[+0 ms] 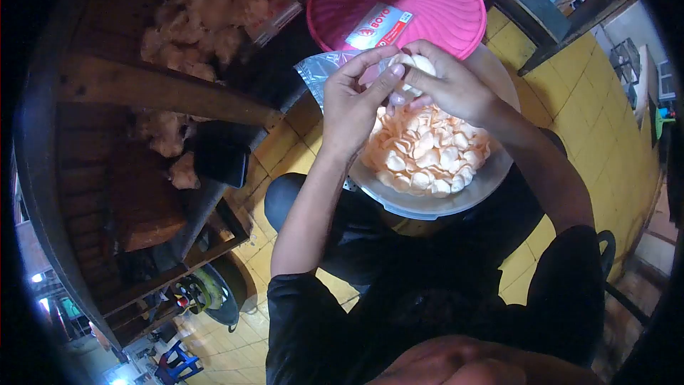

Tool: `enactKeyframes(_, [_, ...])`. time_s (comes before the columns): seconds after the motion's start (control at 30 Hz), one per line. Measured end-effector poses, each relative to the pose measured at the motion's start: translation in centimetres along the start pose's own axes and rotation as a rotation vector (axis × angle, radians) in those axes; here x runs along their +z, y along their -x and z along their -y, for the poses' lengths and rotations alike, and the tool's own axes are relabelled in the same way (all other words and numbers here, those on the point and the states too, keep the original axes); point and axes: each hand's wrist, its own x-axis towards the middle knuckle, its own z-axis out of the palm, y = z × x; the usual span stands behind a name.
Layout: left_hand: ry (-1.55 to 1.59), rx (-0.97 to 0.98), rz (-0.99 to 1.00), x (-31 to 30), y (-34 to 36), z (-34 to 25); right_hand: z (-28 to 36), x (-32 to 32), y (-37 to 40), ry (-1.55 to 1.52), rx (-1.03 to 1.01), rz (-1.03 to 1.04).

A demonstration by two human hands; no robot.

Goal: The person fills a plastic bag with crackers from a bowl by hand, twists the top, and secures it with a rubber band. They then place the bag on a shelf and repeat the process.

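Observation:
My left hand (356, 103) and my right hand (445, 82) meet above a large pale basin (420, 208). Between them are a few whitish crackers (417, 75), with the fingers of my right hand curled round them. A clear plastic bag (324, 75) hangs at my left hand, its opening near the fingers, which are pinched on it. Many round crackers (427, 153) fill the basin below. Behind the hands, a label card (379, 26) with red print lies in a pink basket (445, 0).
A wooden rack (164, 93) on the left holds bags of crackers (206, 14) and a dark phone-like object (222, 153). Below it a dark pan (224, 299) rests near the yellow tiled floor (563, 93). A wooden frame (534, 11) stands at the upper right.

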Motion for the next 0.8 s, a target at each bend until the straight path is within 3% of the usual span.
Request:
enactKeyframes(0.17, [-0.008,-0.047,-0.02,-0.4,0.3,-0.3,0.5,0.2,-0.3,-0.283,0.139,0.057])
enactKeyframes(0.23, [-0.062,-0.013,-0.022,-0.3,0.4,-0.1,0.1,-0.6,-0.8,-0.095,-0.042,0.123])
enactKeyframes(0.3, [-0.385,0.201,0.078,0.0,0.5,0.2,0.0,-0.6,-0.6,-0.074,-0.058,0.08])
enactKeyframes(0.33, [-0.415,0.233,0.181,0.1,0.7,0.1,-0.1,-0.7,-0.5,-0.052,-0.072,0.037])
enactKeyframes(0.43, [-0.595,0.264,0.197,1.3,1.4,-0.6,-0.6,-1.3,-0.7,0.191,-0.064,-0.012])
enactKeyframes(0.53, [-0.672,0.33,0.126,0.7,0.5,1.3,-0.6,-0.8,-0.8,0.145,-0.168,0.128])
enactKeyframes(0.63, [-0.608,0.297,0.07,0.4,0.4,1.4,-1.2,-1.0,-0.6,-0.062,-0.082,0.194])
enactKeyframes(0.7, [-0.667,0.394,0.021,0.0,0.2,1.9,-0.7,-1.6,-0.8,-0.024,-0.088,0.262])
enactKeyframes(0.73, [-0.666,0.387,0.025,-0.2,0.2,2.0,-0.6,-2.0,-0.9,0.015,-0.1,0.327])
enactKeyframes(0.8, [-0.518,0.174,0.032,-0.5,0.4,1.8,-1.0,-2.8,-1.0,0.104,-0.092,0.356])
